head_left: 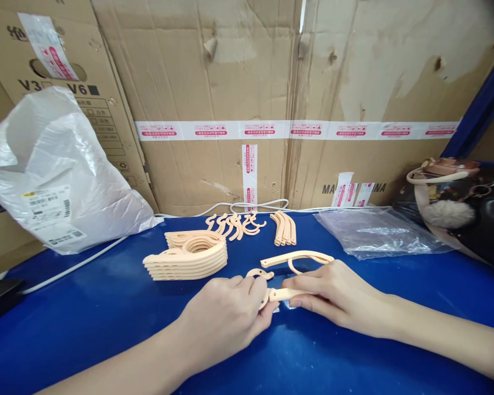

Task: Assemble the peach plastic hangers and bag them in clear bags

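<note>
My left hand (234, 307) is closed in a pinch on a beige plastic hanger hook (260, 273), whose curved end shows above the fingers. My right hand (333, 293) grips a beige hanger arm (286, 294) between thumb and fingers. The arm's holed end meets the hook at my left fingertips; whether the two are joined I cannot tell. Just behind my right hand is another long beige hanger piece (296, 255) with a curved part under it, partly covered by the fingers. To the left of the hands stands a neat stack of folded beige hangers (185, 262).
Several loose hooks (234, 225) and loose arms (284, 227) lie at the back of the blue table (119, 318). A clear plastic bag (382, 233) and a black bag (483, 225) sit at right, a white sack (61, 175) at left. Cardboard (214, 82) stands behind a white cable (263, 205).
</note>
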The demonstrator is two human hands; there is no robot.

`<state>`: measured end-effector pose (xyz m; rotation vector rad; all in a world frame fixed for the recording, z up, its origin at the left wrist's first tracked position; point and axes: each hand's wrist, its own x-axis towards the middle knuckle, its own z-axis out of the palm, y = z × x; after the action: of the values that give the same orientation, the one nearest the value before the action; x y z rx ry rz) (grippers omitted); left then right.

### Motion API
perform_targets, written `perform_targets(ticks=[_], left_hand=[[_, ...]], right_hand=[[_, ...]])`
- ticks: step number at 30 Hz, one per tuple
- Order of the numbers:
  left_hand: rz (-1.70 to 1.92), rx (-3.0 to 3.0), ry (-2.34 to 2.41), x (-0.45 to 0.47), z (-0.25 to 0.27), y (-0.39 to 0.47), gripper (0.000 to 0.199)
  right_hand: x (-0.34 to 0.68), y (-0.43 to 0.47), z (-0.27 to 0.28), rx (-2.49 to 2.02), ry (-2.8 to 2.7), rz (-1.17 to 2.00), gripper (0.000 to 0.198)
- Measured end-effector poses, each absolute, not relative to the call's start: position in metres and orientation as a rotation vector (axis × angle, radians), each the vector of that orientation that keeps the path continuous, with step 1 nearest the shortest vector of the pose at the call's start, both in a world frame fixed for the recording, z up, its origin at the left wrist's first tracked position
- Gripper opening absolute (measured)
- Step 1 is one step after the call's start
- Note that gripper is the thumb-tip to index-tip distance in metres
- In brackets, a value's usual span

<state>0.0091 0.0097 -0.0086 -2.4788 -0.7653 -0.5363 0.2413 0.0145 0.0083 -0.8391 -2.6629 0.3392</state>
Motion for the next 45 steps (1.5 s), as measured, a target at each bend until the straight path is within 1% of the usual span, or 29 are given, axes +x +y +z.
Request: perform_targets(ticks=[5, 11, 19, 22, 26, 29, 31, 35, 40, 44, 45], left_hand=[[-0.566, -2.494, -0.760, 0.010, -0.006, 0.010, 0.029], [-0.627, -2.470, -0.725, 0.010, -0.006, 0.009, 0.035], [-0.624, -2.500, -0.736, 0.012, -0.009, 0.009, 0.031], [-0.591, -2.554, -0.721, 0.012, -0.008, 0.008, 0.028], [-0.558, -2.661, -0.683, 0.012, -0.009, 0.008, 0.027], [-0.569, -2.686, -0.731, 0.010, -0.011, 0.009, 0.027], [-0.578, -2.700, -0.755, 0.009, -0.011, 0.009, 0.026], [-0.576, -2.711, -0.779, 0.007, -0.012, 0.011, 0.025], [-0.629, -2.688, -0.706, 0.007, -0.013, 0.010, 0.020], [-0.603, -2.819, -0.544, 0.007, -0.008, 0.007, 0.003], [-0.577, -2.850, -0.495, 0.007, -0.006, 0.006, 0.003]], right_hand=[[0.242, 0.015, 0.006, -0.854, -2.663, 0.366, 0.032], [0.242, 0.015, 0.007, -0.859, -2.662, 0.377, 0.031], [0.242, 0.016, 0.001, -0.853, -2.666, 0.349, 0.030], [0.242, 0.016, -0.001, -0.819, -2.687, 0.246, 0.030], [0.244, 0.015, -0.002, -0.776, -2.705, -0.018, 0.029], [0.248, 0.017, 0.000, -0.711, -2.575, -0.124, 0.027], [0.251, 0.021, 0.002, -0.704, -2.430, -0.195, 0.022], [0.254, 0.030, 0.008, -0.844, -2.292, -0.322, 0.019], [0.258, 0.039, 0.006, -0.943, -2.424, -0.147, 0.023], [0.261, 0.044, 0.000, -0.976, -2.456, -0.029, 0.025], [0.262, 0.045, 0.000, -0.989, -2.449, -0.007, 0.026]])
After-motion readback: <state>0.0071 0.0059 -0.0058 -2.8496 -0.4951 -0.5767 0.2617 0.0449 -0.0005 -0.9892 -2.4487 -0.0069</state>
